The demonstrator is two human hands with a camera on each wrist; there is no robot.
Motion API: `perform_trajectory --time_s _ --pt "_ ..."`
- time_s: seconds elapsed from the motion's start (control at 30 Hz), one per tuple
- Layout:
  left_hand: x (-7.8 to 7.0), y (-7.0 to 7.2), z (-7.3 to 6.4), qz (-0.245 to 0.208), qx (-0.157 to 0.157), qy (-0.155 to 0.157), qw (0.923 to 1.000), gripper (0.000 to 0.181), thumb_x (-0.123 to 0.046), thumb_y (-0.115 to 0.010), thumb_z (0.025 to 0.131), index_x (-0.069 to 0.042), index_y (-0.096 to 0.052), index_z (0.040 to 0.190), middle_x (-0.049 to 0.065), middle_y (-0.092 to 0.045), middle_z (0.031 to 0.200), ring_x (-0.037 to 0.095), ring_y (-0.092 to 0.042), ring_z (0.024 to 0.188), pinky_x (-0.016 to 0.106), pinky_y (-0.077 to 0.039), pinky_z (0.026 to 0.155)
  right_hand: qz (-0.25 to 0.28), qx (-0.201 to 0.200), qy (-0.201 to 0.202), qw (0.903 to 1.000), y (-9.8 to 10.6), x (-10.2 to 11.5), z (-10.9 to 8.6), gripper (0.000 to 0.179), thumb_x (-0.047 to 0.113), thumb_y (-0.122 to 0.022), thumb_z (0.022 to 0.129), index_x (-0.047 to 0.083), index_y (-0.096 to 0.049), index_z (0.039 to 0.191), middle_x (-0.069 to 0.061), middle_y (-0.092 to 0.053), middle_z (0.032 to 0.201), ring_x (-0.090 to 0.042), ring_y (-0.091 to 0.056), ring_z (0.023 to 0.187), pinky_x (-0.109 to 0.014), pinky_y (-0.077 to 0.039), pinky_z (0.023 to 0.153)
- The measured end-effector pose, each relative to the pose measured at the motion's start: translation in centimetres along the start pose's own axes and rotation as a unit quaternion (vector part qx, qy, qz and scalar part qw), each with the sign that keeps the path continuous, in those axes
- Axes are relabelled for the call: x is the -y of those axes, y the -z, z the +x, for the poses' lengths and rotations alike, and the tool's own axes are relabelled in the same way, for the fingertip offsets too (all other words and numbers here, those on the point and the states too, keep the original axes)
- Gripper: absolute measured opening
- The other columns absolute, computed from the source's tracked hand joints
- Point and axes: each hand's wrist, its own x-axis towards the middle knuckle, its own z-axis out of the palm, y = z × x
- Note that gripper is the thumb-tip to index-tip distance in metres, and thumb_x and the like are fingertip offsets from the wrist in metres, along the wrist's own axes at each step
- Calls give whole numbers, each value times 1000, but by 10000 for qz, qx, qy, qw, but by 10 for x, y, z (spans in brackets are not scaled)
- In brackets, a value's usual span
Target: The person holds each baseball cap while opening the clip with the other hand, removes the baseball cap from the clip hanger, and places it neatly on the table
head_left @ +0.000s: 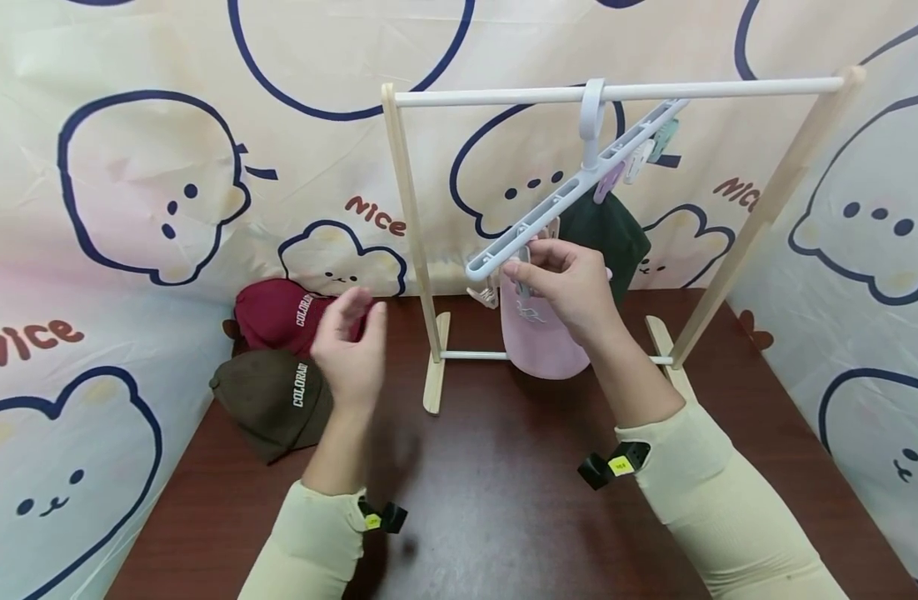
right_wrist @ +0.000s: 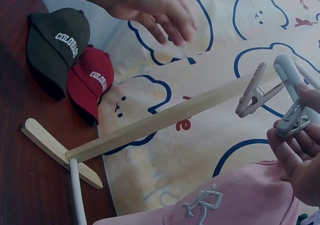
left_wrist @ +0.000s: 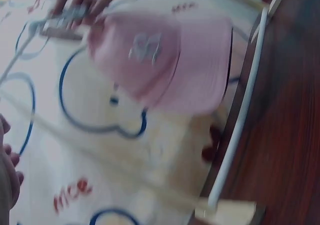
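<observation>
My right hand pinches a pale grey-blue clothespin near the front end of a light blue clip hanger. Just below the fingers hangs a pink cap, brim down, with white embroidery on its front. Beside that hand, an empty pinkish clothespin dangles from the hanger. Behind the pink cap, a dark green cap also hangs there. My left hand is raised in the air left of the rack, fingers loosely bent and holding nothing.
The hanger hooks over the white top bar of a wooden rack. Left of it on the dark table lie a maroon cap and an olive-brown cap. More clothespins hang at the hanger's far end.
</observation>
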Motion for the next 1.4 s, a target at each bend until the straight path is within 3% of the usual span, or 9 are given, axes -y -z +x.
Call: perform_trajectory --time_s 0.2,0.37,0.47,0.6,0.8,1.03,1.23,1.3,1.4 --pt "-5 -34 -15 1 1722 380 9843 41 -14 -80 83 2 -67 119 17 -70 113 26 -66 105 40 -52 95 11 -9 51 10000 0 -2 -3 38 21 -81 83 3 -71 114 -5 -69 87 -17 -64 78 -26 -58 70" --pt "-7 -58 -21 -155 2241 389 9737 45 -17 -83 80 -7 -68 121 9 -71 113 22 -66 102 39 -54 93 91 63 127 9999 -1 -2 -3 38 18 -80 84 3 -70 118 -5 -71 91 -17 -68 81 -29 -59 74" --pt "-22 -67 -20 -363 2247 411 9729 41 -7 -81 80 -3 -68 119 13 -71 106 24 -67 93 41 -56 83 120 61 158 9998 -2 -2 -4 39 16 -79 84 3 -69 120 -6 -73 94 -17 -70 86 -29 -59 77" --pt "-42 -70 -18 -505 2168 347 9743 32 3 -76 81 5 -69 112 19 -71 93 25 -66 79 29 -54 69 6 104 215 9997 -5 -2 -5 42 17 -79 85 6 -68 123 -10 -73 102 -18 -71 93 -29 -58 83" --pt "-51 -70 -15 -420 2054 312 9773 22 3 -73 84 9 -70 105 20 -70 84 23 -62 71 19 -48 62 -541 60 431 9976 -3 -1 -6 41 25 -72 91 8 -66 128 -10 -72 117 -18 -69 109 -32 -54 92" --pt "-48 -70 -10 -582 2036 557 9757 16 3 -71 86 10 -69 100 21 -70 86 16 -59 70 19 -47 61 -1164 -828 1109 9835 2 1 -4 30 26 -70 92 9 -73 116 -6 -75 107 -11 -70 88 -20 -56 75" --pt "-31 -73 -7 -897 2076 634 9720 16 3 -71 86 11 -68 99 23 -70 90 15 -62 74 19 -51 67 -1691 -1958 1797 9491 11 1 6 27 25 -74 88 5 -76 107 -6 -73 98 -9 -68 82 -19 -55 74" --pt "-22 -75 -6 -1038 2081 676 9702 16 1 -71 87 10 -68 101 22 -69 92 15 -64 76 21 -53 70 -1945 -2058 1880 9405 13 1 9 31 26 -74 87 3 -75 108 -9 -72 100 -14 -69 85 -23 -57 78" --pt "-11 -76 -6 -1180 2085 758 9679 18 -3 -72 88 7 -70 102 19 -70 95 14 -66 79 25 -56 76 -2334 -1892 1681 9389 15 -1 13 40 32 -76 85 3 -73 113 -12 -71 106 -19 -69 94 -33 -57 85"
